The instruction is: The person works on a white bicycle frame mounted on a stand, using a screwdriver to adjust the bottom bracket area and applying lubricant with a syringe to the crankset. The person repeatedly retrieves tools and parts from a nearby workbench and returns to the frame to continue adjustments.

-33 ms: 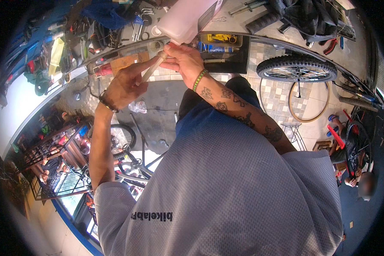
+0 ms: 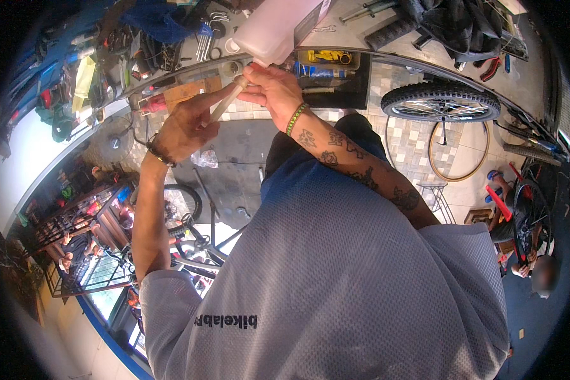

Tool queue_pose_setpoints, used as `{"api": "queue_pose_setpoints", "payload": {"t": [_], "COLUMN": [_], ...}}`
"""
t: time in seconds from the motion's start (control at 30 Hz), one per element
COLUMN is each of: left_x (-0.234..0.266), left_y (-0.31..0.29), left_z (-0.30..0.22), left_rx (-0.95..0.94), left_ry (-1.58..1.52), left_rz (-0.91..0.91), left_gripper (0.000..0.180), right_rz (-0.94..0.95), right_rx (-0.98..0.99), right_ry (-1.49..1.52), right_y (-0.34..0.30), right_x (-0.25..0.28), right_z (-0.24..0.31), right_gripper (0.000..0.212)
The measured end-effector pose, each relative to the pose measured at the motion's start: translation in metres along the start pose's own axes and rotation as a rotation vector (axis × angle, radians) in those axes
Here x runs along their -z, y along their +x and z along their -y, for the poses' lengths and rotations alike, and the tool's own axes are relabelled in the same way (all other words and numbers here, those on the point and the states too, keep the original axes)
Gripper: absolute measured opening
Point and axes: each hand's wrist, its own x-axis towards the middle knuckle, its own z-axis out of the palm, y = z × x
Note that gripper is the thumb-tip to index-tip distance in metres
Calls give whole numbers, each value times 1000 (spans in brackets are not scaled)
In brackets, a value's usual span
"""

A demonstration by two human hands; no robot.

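Note:
My left hand (image 2: 187,130) is closed around a slim, translucent whitish tube (image 2: 227,104), its index finger stretched along it. At the tube's upper end, my right hand (image 2: 277,90) pinches it with thumb and fingers, palm partly turned up. Whether the tube is a syringe I cannot make out. Just beyond my right fingertips stands a translucent jug (image 2: 273,31) of pinkish colour at the bench's near edge; the top of the jug is cut off by the picture. My right thumb looks very close to the jug's base, and I cannot tell if they touch.
The bench (image 2: 351,39) bears several wrenches (image 2: 206,38) and a black bundle (image 2: 453,28). Below its edge is a tray of yellow tools (image 2: 328,58). A bicycle wheel (image 2: 442,104) is at the right. Another person (image 2: 531,250) is beside a bicycle farther right.

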Motion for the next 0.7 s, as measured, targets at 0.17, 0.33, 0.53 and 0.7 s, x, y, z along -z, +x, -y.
{"api": "queue_pose_setpoints", "payload": {"t": [0.17,0.33,0.53,0.7], "left_x": [-1,-1,-16,-21], "left_y": [2,-1,-5,-14], "left_z": [5,5,14,7], "left_rx": [-39,-42,-65,-102], "left_ry": [19,-12,-45,-223], "left_rz": [-33,-38,-275,-522], "left_gripper": [83,79,54,36], "right_rz": [11,20,73,306], "right_rx": [5,-2,-76,-78], "right_ry": [-17,-6,-43,-849], "right_y": [2,4,-7,-51], "right_x": [2,3,5,11], "right_z": [2,2,24,92], "right_gripper": [30,32,40,43]}}
